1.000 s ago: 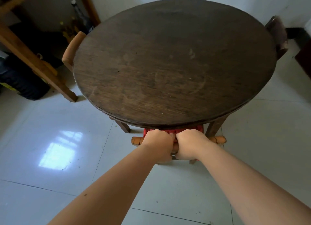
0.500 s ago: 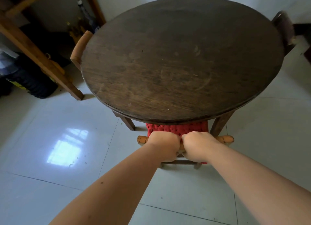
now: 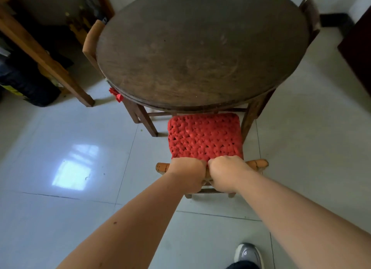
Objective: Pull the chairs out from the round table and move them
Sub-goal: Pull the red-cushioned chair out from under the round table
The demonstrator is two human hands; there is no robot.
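Red-cushioned chair point(image 3: 204, 140): gripping top rail point(image 3: 258, 164) with left hand point(image 3: 187, 173) and right hand point(image 3: 224, 172), mid-pull from desk point(image 3: 200, 47). Next: drag clear, carry aside.

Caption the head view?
Left hand and right hand grip the chair by its rail, red seat mostly clear of the round table.

The left hand point(image 3: 188, 174) and right hand point(image 3: 225, 172) are bare, as are both forearms up to the picture's edge, the left forearm bears a small dark mole point(image 3: 115, 223), and one foot wears a grey sports shoe point(image 3: 248, 254) beneath dark trouser cloth point(image 3: 243, 266).
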